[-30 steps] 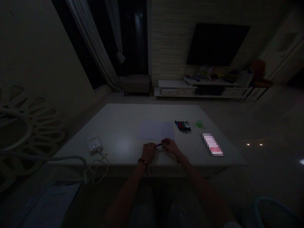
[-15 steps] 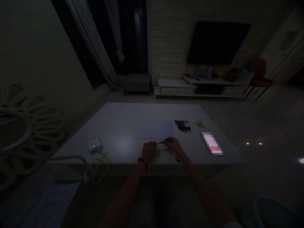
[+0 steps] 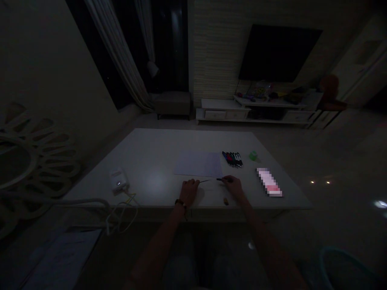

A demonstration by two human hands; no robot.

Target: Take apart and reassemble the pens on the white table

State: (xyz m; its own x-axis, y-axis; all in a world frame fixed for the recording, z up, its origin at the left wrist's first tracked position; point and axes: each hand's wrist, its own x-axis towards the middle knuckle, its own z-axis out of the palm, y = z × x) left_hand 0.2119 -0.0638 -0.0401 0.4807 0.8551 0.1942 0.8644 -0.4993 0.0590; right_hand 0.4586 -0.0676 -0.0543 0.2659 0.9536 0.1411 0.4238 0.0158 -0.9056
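Observation:
My left hand (image 3: 189, 191) rests at the near side of the white table, fingers closed on a thin, dark pen refill (image 3: 204, 181) that points right. To its right, my right hand (image 3: 234, 187) pinches a short dark pen barrel (image 3: 219, 179), whose end faces the refill across a small gap. Just beyond both hands lies a sheet of paper (image 3: 196, 163) with writing on its right part. A small brownish object (image 3: 225, 201), too dim to name, is on the table below my right hand. Several pens (image 3: 232, 159) lie in a row right of the paper.
A lit phone (image 3: 269, 182) lies on the right of the table (image 3: 157, 141), with a small green object (image 3: 253, 155) behind it. At left is a white box-like device (image 3: 118, 180) with cables (image 3: 123, 209) hanging over the front edge. The room is very dark.
My right hand has moved right, drawing the pen barrel away from the refill and opening a gap between them. My left hand has stayed nearly in place.

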